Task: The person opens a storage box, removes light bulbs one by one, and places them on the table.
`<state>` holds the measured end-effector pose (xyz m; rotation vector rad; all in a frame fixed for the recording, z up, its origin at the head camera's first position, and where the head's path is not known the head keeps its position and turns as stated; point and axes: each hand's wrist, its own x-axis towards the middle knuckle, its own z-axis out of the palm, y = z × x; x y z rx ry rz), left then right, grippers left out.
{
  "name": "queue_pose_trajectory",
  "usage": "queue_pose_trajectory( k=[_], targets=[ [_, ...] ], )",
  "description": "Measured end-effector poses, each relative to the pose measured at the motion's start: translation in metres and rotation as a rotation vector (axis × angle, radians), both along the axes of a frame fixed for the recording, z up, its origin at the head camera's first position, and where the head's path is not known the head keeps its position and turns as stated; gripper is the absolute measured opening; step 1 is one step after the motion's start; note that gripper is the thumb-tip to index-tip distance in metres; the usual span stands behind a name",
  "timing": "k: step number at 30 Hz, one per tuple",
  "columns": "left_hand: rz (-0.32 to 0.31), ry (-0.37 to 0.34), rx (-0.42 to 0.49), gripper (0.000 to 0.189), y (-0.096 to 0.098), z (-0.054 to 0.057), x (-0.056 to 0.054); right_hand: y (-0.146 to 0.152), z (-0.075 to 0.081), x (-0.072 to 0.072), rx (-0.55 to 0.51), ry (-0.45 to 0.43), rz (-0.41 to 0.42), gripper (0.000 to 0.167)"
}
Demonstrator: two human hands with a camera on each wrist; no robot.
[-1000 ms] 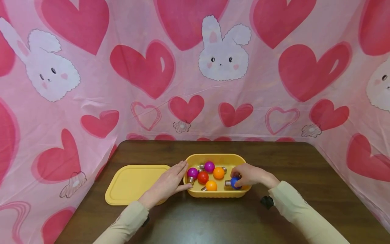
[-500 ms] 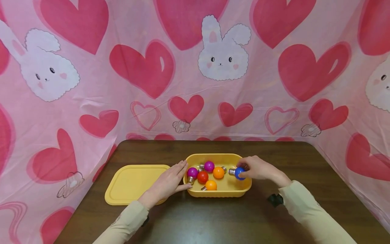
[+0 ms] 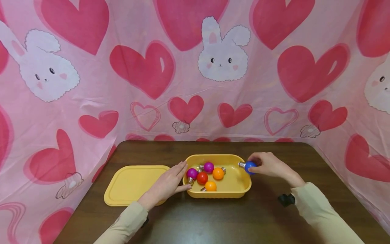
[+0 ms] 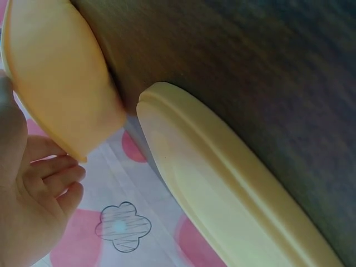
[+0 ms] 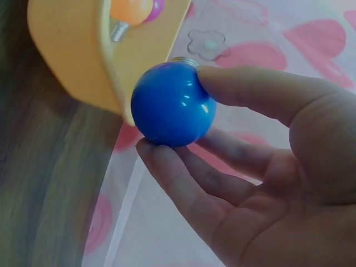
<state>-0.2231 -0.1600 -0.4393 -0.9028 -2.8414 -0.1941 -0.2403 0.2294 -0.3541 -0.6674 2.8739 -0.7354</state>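
Note:
My right hand (image 3: pixel 269 166) pinches a blue light bulb (image 5: pixel 173 104) by its round globe, with the silver screw base pointing left. In the head view the bulb overlaps the right rim of a yellow plastic box (image 3: pixel 217 195). My left hand (image 3: pixel 167 179) rests against the box's left end with its fingers fairly straight along the rim. Inside the box lie two purple bulbs (image 3: pixel 209 167), a red bulb (image 3: pixel 202 178) and two orange bulbs (image 3: pixel 218 173), grouped toward the left. From the left wrist view, the left fingers (image 4: pixel 64 178) touch the box's outer edge.
A flat yellow lid (image 3: pixel 134 184) lies on the dark wooden table (image 3: pixel 195 220), left of the box and partly under the left forearm in the head view. Pink cloth (image 3: pixel 189 84) with hearts and rabbits hangs behind the table and along both sides.
My right hand has lifted the blue bulb from the box's right part and carried it right and away from me, to the right rim. The left hand has stayed in place.

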Motion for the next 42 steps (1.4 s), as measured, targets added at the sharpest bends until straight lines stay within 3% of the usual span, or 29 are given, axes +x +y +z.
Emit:
queue_pose_trajectory(
  k=[10,20,30,42],
  targets=[
    [-0.006,0.004,0.019,0.084,0.000,-0.001,0.000,0.024,-0.008,0.002,-0.032,0.054,-0.104,0.035],
    [0.003,-0.005,0.021,0.084,-0.001,-0.003,0.001,0.043,-0.027,0.001,-0.040,0.037,-0.194,0.039],
    [0.000,0.014,0.022,0.083,-0.001,-0.003,0.001,0.063,-0.049,-0.005,-0.008,0.016,-0.236,0.039],
    [-0.013,0.040,0.023,0.082,0.000,-0.003,0.001,0.071,-0.061,-0.009,-0.006,-0.024,-0.269,0.040]
  ],
)
